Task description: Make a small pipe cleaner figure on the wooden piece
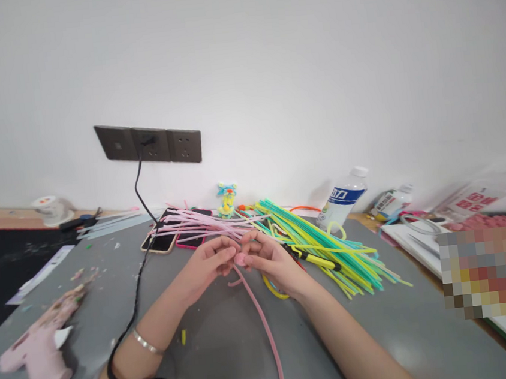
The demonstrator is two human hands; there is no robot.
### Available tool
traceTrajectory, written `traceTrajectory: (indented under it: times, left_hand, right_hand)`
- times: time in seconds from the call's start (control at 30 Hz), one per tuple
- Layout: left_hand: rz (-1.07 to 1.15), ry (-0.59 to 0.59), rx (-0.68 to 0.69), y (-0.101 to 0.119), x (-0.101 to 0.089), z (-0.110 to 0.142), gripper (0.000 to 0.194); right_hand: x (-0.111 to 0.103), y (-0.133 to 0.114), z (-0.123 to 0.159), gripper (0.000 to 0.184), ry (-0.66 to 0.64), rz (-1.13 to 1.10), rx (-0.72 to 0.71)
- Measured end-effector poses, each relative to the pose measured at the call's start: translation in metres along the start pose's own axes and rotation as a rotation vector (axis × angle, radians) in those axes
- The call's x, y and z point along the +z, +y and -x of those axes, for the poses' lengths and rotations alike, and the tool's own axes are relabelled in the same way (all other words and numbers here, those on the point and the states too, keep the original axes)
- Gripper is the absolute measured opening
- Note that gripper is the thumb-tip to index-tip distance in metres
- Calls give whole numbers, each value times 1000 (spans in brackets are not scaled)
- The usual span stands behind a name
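While close together, left hand [213, 261] and right hand [270, 261] aslant inward, fingers [226, 254] narrow around a small pink coil [241, 259].

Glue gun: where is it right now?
In the head view, the pink glue gun lies at the lower left on the grey table, left of the left hand and the silver bracelet.

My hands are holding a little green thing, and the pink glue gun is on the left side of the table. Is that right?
Almost! The head view shows the hands holding a little pink thing, not green. The pink glue gun is on the left side of the table.
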State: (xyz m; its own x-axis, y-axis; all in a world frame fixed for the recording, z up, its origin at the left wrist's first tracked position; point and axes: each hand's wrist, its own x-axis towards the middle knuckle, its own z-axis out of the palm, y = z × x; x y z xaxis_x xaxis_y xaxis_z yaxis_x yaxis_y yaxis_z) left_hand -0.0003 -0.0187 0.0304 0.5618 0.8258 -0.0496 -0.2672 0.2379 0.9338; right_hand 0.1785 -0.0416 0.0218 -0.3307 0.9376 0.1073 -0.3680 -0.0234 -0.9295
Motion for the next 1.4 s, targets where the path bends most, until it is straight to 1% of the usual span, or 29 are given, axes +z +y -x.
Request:
traceTrajectory:
  times: [0.13,0.27,0.47,0.6,0.73,0.83,0.9,0.93,1.03,1.17,1.27,1.33,1.4]
  left_hand:
    - [-47,27,22,0,1,-1,29]
    - [-22,22,22,-1,0,-1,28]
    - [-103,28,-12,-2,-1,-2,31]
    - [-140,23,-37,-2,0,0,31]
    - [-170,11,-69,2,1,1,28]
    - [-104,76,-83,9,-6,-1,28]
    - [-75,182,-50,14,-16,-2,32]
    - [-85,224,-36,17,-22,-2,31]
    - [-187,242,-53,24,-40,-1,29]
    - [-432,153,-194,28,-54,3,24]
    - [-585,35,-317,24,-56,4,22]
    - [-617,-49,-348,21,-56,5,19]
    - [-629,-114,-346,18,-55,5,16]
  right_hand:
    - [2,-3,0,33,43,9,0]
    - [1,-3,-1,35,72,8,10]
    - [-3,0,-2,38,75,-11,63]
    - [-3,2,-2,41,64,16,66]
    - [-5,3,-2,39,63,-3,43]
    - [-7,2,-3,37,122,-10,21]
    - [-9,1,-5,37,186,2,4]
    - [-10,1,-5,36,218,7,-4]
    - [-14,1,-6,35,281,14,-21]
    - [-16,4,-7,36,279,52,-45]
    - [-18,8,-7,35,257,138,-69]
    - [-18,10,-8,33,247,215,-89]
    - [-19,12,-9,31,238,291,-114]
